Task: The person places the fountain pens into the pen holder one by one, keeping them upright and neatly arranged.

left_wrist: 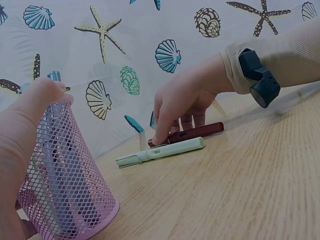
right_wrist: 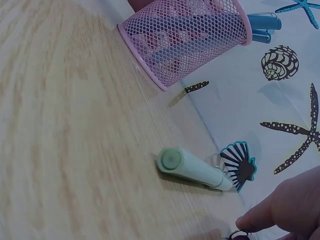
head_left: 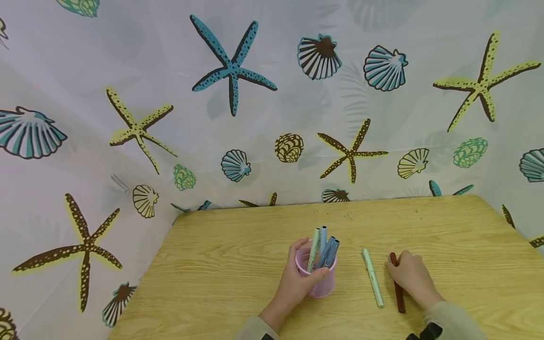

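Observation:
My left hand [head_left: 296, 282] grips a pink mesh pen cup [head_left: 321, 288] upright on the table, fingers and thumb around its sides. Several pens stand in the cup: a pale green pen [head_left: 313, 248], a light blue pen [head_left: 323, 238] and darker blue ones [head_left: 329, 252]. Right of the cup, a mint green pen [head_left: 373, 279] lies on the wood. Beside it is a dark red pen [head_left: 399, 300], which my right hand [head_left: 413, 276] pinches near its far end. In the left wrist view the dark red pen [left_wrist: 207, 130] still lies along the tabletop.
The wood-grain table [head_left: 221, 264] reaches back to a hanging white cloth [head_left: 263, 108] printed with starfish and shells. More of this cloth rises along the left and right sides. A dark device [left_wrist: 260, 77] is strapped to the right wrist.

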Available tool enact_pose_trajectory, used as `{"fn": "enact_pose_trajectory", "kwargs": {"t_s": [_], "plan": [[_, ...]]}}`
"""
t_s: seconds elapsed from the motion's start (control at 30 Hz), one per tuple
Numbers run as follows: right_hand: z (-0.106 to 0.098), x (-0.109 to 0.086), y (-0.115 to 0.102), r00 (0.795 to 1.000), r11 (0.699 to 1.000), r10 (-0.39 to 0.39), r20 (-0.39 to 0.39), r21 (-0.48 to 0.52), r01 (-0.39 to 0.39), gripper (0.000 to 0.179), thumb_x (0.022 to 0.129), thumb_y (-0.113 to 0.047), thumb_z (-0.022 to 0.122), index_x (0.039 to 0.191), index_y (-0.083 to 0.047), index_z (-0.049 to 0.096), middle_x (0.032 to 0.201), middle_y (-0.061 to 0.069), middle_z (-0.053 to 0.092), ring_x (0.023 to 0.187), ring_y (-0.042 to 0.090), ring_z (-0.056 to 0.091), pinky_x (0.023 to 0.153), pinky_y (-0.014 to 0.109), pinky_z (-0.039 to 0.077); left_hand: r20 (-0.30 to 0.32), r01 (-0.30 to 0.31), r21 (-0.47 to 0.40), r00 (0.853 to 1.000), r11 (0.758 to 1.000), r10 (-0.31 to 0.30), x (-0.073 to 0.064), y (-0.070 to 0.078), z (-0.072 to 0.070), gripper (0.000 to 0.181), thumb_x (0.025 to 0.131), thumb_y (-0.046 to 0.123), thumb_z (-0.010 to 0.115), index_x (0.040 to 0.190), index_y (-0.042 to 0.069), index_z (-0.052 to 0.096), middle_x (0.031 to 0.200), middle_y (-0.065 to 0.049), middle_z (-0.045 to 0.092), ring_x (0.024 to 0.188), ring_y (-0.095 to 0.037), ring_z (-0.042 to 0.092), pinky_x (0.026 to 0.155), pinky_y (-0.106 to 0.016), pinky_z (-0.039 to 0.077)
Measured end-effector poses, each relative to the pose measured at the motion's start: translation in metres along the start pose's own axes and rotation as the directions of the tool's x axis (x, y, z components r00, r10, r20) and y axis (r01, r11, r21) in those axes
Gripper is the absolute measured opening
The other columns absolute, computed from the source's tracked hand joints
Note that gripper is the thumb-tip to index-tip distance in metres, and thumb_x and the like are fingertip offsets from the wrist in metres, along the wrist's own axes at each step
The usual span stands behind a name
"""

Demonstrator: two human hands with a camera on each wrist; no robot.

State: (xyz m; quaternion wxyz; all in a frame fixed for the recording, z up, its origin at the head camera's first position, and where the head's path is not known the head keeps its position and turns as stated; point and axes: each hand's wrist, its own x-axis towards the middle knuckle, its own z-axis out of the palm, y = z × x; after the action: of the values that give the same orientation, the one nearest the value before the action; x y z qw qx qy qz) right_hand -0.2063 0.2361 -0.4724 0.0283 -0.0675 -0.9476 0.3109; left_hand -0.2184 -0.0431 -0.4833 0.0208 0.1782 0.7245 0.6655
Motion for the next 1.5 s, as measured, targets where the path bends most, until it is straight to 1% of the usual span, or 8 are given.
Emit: {"fn": "enact_pose_trajectory", "kwargs": {"t_s": [0.17, 0.4, 0.7, 0.83, 0.97, 1.07, 1.23, 1.5], "plan": [[-0.001, 0.002, 0.000, 1.000, 1.000, 0.007, 0.011, -0.014, -0.006, 0.022, 0.087, -0.014, 0.054, 0.081, 0.006, 0.049, 0.067, 0.012, 0.050, 0.057, 0.021, 0.047, 0.049, 0.030, 0.039, 0.005, -0.017, 0.001, 1.000, 1.000, 0.017, 0.001, -0.002, 0.000, 0.076, 0.079, 0.027, 0.075, 0.138, 0.031, 0.028, 0.130, -0.006, 0.044, 0.118, -0.023, 0.047, 0.094, -0.043, 0.042], [-0.001, 0.001, 0.001, 0.999, 1.000, 0.012, 0.036, 0.019, -0.012, 0.020, 0.087, -0.014, 0.051, 0.085, 0.006, 0.048, 0.067, 0.010, 0.050, 0.056, 0.020, 0.046, 0.049, 0.029, 0.038, -0.001, -0.007, -0.008, 1.000, 1.000, 0.007, 0.000, -0.002, 0.000, 0.076, 0.078, 0.027, 0.076, 0.137, 0.034, 0.028, 0.130, -0.003, 0.044, 0.118, -0.020, 0.047, 0.095, -0.041, 0.041], [-0.002, -0.001, 0.002, 1.000, 0.998, 0.026, 0.001, 0.052, -0.026, 0.024, 0.089, -0.017, 0.050, 0.091, 0.007, 0.049, 0.071, 0.011, 0.052, 0.060, 0.022, 0.047, 0.051, 0.030, 0.037, 0.003, -0.003, -0.018, 1.000, 1.000, 0.003, 0.001, -0.002, -0.001, 0.076, 0.078, 0.028, 0.076, 0.136, 0.035, 0.028, 0.130, -0.003, 0.044, 0.117, -0.021, 0.047, 0.094, -0.042, 0.042], [-0.003, -0.002, 0.001, 0.999, 0.997, 0.027, -0.027, 0.067, -0.025, 0.028, 0.090, -0.019, 0.050, 0.098, 0.008, 0.049, 0.070, 0.010, 0.051, 0.058, 0.021, 0.047, 0.049, 0.030, 0.037, 0.001, -0.003, -0.013, 1.000, 1.000, 0.003, 0.001, -0.002, -0.001, 0.076, 0.078, 0.028, 0.076, 0.137, 0.035, 0.028, 0.131, -0.003, 0.044, 0.118, -0.021, 0.047, 0.095, -0.042, 0.041], [-0.004, -0.004, -0.002, 0.997, 0.997, 0.018, -0.076, 0.074, -0.013, 0.032, 0.090, -0.019, 0.051, 0.105, 0.009, 0.048, 0.069, 0.010, 0.050, 0.057, 0.021, 0.046, 0.048, 0.030, 0.036, -0.003, -0.002, -0.011, 1.000, 1.000, 0.002, 0.001, -0.002, -0.001, 0.076, 0.078, 0.028, 0.076, 0.137, 0.034, 0.028, 0.131, -0.003, 0.043, 0.118, -0.021, 0.046, 0.095, -0.043, 0.041], [-0.005, -0.005, -0.004, 0.994, 0.996, 0.006, -0.107, 0.087, 0.003, 0.032, 0.090, -0.018, 0.049, 0.106, 0.009, 0.048, 0.069, 0.010, 0.053, 0.055, 0.020, 0.047, 0.047, 0.030, 0.037, -0.003, 0.000, -0.013, 1.000, 1.000, 0.000, 0.000, -0.001, 0.000, 0.076, 0.078, 0.028, 0.076, 0.137, 0.034, 0.028, 0.131, -0.003, 0.043, 0.118, -0.021, 0.046, 0.095, -0.043, 0.040], [-0.007, -0.006, -0.006, 0.989, 0.992, -0.017, -0.149, 0.123, 0.035, 0.032, 0.093, -0.017, 0.045, 0.111, 0.010, 0.047, 0.075, 0.015, 0.058, 0.056, 0.019, 0.050, 0.046, 0.030, 0.040, -0.003, -0.003, -0.009, 1.000, 1.000, 0.003, 0.000, -0.002, 0.000, 0.076, 0.079, 0.028, 0.075, 0.137, 0.034, 0.028, 0.131, -0.003, 0.043, 0.118, -0.021, 0.046, 0.095, -0.043, 0.041], [-0.008, -0.006, -0.010, 0.974, 0.988, -0.029, -0.226, 0.144, 0.063, 0.030, 0.094, -0.016, 0.047, 0.112, 0.008, 0.047, 0.076, 0.013, 0.056, 0.057, 0.020, 0.049, 0.047, 0.031, 0.040, 0.000, -0.014, -0.007, 1.000, 1.000, 0.014, 0.001, -0.004, 0.000, 0.076, 0.079, 0.027, 0.075, 0.138, 0.031, 0.027, 0.131, -0.006, 0.043, 0.118, -0.022, 0.046, 0.095, -0.043, 0.041]]}}
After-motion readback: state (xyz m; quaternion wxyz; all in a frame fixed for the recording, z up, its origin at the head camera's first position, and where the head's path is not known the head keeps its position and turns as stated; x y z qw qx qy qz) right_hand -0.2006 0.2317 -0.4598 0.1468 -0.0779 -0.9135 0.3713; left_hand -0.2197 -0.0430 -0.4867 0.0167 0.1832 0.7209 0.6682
